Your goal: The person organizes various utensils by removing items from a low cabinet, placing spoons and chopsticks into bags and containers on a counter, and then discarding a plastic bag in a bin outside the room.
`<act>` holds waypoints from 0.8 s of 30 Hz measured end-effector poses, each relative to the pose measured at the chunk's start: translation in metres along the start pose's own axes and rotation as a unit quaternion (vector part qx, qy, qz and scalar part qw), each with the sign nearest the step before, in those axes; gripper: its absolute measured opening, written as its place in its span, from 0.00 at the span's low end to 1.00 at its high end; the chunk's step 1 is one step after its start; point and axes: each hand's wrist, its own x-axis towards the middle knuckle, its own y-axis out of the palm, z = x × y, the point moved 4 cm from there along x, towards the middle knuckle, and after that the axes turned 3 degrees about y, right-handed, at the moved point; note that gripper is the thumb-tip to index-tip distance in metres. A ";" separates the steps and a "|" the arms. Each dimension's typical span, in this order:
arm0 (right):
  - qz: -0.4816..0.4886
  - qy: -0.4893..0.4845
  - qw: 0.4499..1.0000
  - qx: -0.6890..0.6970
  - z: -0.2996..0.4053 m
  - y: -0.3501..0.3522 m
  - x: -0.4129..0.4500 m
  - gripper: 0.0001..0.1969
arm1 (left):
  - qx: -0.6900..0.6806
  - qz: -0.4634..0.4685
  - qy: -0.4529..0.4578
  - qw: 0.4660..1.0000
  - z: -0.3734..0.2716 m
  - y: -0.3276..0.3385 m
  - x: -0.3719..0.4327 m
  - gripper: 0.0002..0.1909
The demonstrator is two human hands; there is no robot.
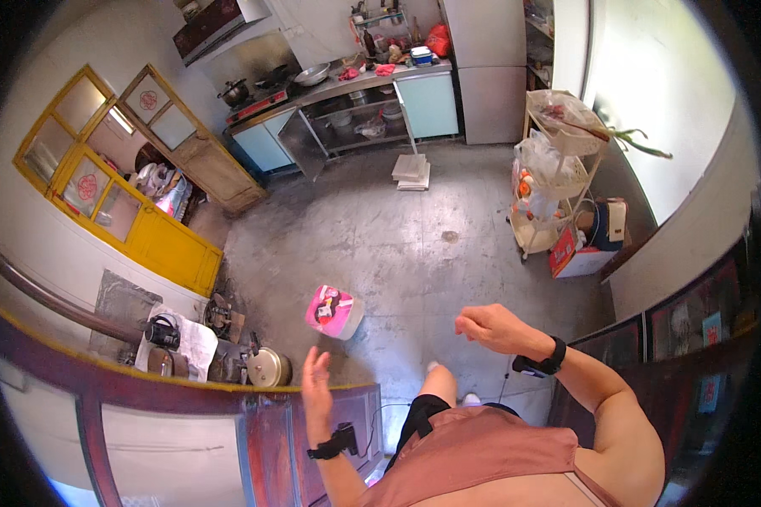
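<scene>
My left hand (318, 386) is raised with its fingers apart, beside the top edge of a wooden door (304, 431); it holds nothing. To the right, my right hand (491, 326) hangs over the floor with its fingers curled inward; nothing shows in it. Both wrists carry black bands with small devices. On the grey floor, just beyond my left hand, stands a small stool (335, 312) with a pink printed top. Farther off, a stack of pale flat pieces (411, 171) lies before the open kitchen cabinet (361, 117).
A tiered trolley (567, 171) with plastic bags stands at the right, a red and white cardboard box (580, 256) beside it. At the left are a yellow door (171, 253) and a pressure cooker (269, 367). A counter (330, 89) with a stove and a refrigerator (491, 76) line the far wall.
</scene>
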 end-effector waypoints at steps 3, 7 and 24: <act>-0.008 0.042 0.998 -0.036 -0.027 -0.035 0.043 0.19 | -0.047 -0.057 -0.026 0.997 -0.008 -0.007 0.060 0.34; -0.090 0.105 0.990 -0.005 -0.070 -0.103 0.117 0.16 | -0.052 -0.094 -0.027 0.994 0.001 -0.017 0.167 0.33; -0.008 0.115 0.992 0.049 -0.053 -0.222 0.569 0.18 | 0.002 0.092 0.031 0.995 -0.021 0.093 0.679 0.35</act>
